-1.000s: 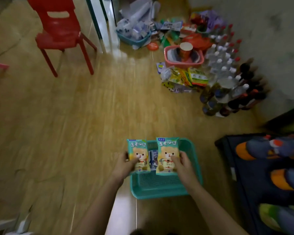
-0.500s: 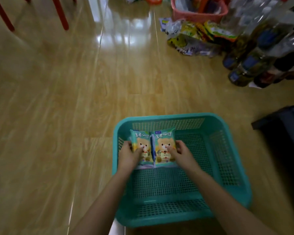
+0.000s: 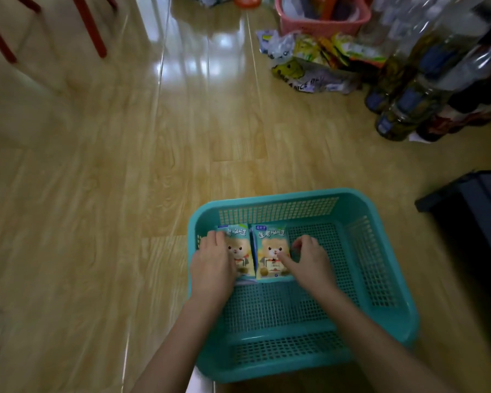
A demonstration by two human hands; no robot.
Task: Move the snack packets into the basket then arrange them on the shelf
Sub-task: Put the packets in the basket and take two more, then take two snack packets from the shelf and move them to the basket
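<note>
Basket (image 3: 281,194) holds two packets side by side at its far left; left hand (image 3: 211,268) grips the left packet (image 3: 241,251), right hand (image 3: 309,260) pinches the right packet (image 3: 270,245), thumb on top.

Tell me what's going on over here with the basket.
A person has two bear-print snack packets side by side inside the teal basket on the floor. The left hand holds the left packet, the right hand holds the right packet; both lie at the basket's far left. Other loose packets lie beside the bottles.
</note>
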